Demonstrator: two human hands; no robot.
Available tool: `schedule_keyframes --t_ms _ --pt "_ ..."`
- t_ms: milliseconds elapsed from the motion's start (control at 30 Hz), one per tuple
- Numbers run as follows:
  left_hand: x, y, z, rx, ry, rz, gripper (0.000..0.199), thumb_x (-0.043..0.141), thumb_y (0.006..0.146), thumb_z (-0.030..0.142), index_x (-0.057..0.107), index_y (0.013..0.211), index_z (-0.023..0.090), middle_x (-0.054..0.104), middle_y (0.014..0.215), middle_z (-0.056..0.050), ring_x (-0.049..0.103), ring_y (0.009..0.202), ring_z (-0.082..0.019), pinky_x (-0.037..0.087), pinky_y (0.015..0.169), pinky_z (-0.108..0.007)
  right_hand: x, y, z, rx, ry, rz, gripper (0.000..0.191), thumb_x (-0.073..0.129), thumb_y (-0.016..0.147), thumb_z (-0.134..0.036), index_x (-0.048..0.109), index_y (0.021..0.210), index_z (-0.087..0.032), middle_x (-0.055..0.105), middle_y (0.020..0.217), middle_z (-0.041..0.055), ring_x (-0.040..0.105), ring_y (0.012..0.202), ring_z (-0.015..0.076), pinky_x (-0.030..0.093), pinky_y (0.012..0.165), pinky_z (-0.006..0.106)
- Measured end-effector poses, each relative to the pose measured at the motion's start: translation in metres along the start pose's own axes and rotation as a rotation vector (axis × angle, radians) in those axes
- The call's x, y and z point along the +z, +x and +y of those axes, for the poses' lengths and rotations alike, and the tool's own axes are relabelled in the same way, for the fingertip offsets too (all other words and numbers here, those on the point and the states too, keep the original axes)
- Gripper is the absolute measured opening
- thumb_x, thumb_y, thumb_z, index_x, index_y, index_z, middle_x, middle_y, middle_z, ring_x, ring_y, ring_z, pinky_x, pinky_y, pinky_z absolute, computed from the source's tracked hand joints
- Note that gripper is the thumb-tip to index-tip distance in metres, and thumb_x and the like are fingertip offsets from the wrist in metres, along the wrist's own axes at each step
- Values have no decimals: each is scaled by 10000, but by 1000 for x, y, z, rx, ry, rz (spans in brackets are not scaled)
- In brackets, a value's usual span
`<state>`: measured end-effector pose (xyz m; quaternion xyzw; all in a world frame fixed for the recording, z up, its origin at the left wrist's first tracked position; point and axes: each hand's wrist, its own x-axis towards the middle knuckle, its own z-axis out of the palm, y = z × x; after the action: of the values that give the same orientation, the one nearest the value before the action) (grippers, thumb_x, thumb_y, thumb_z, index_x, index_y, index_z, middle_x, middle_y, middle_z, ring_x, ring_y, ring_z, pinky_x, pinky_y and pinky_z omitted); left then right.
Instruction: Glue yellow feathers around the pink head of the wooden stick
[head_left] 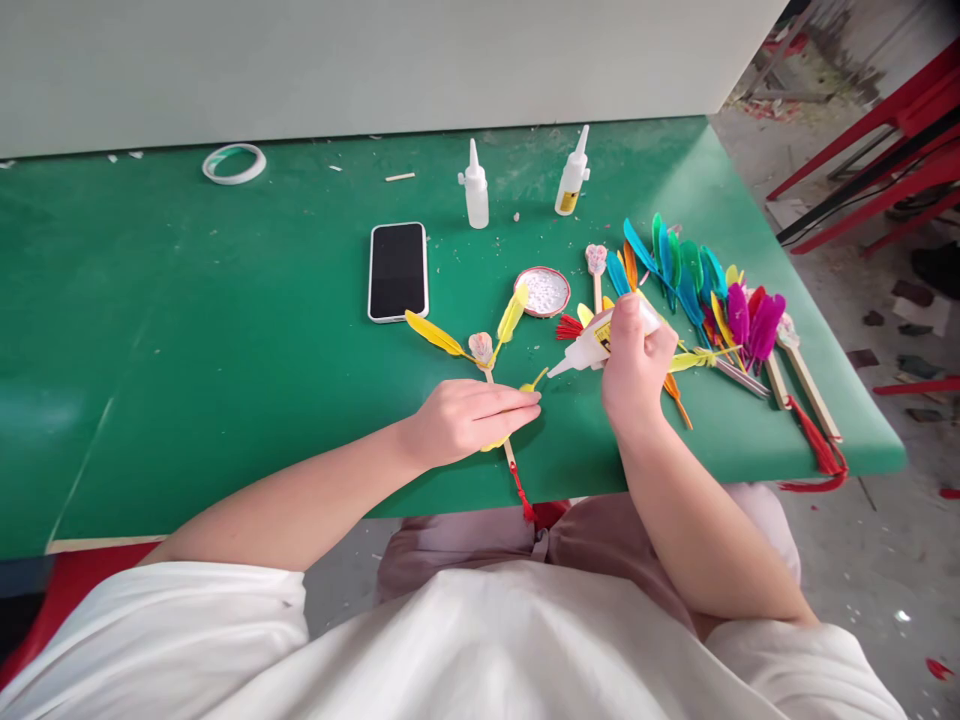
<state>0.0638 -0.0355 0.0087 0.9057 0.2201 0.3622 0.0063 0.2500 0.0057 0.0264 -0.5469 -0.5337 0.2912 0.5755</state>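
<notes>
My left hand [469, 420] pinches a yellow feather [495, 445], its quill tip sticking out past the fingertips. Under that hand lies a wooden stick [511, 454] with a patterned head [481, 348] and a red tassel [523, 492] at its lower end. Two more yellow feathers spread from the head like a V. In my right hand [637, 365] is a white glue bottle [592, 343], tilted so that its nozzle points down and left, close to the quill tip. Whether the nozzle touches the quill, I cannot tell.
Colourful feathers [686, 270] and several tasselled sticks [810, 385] lie at the right. Behind stand two glue bottles [476, 190], with a small round dish [544, 291] of white bits nearer. A phone [397, 272] and a tape roll [234, 164] lie left, before a pale panel [360, 60].
</notes>
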Motion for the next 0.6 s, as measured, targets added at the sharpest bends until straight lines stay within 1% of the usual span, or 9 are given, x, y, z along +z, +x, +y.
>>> schedule_keyframes --t_ms 200,300,467,600 --pt "-2 1 1 20 6 8 177 535 825 116 626 968 166 676 987 -52 648 881 -128 548 668 -198 0 1 10 8 10 -22 491 333 794 -647 528 610 -236 368 475 -17 429 457 131 283 429 290" --pt "-2 1 1 26 2 21 180 554 812 108 626 969 155 673 996 -62 647 890 -131 549 660 -195 0 1 9 28 20 -25 485 342 794 -642 517 599 -234 371 477 -17 424 451 130 281 429 293" --pt "-2 0 1 32 6 22 190 552 811 107 624 979 158 668 1010 -64 642 906 -133 555 688 -206 0 2 6 63 47 1 477 380 775 -649 507 585 -230 372 472 -18 440 448 127 289 404 284" --pt "-3 0 1 33 6 34 197 555 808 103 624 983 161 666 1015 -65 641 910 -135 556 689 -209 -1 3 8 40 26 7 484 360 775 -659 512 600 -234 377 474 -15 452 455 131 297 404 286"
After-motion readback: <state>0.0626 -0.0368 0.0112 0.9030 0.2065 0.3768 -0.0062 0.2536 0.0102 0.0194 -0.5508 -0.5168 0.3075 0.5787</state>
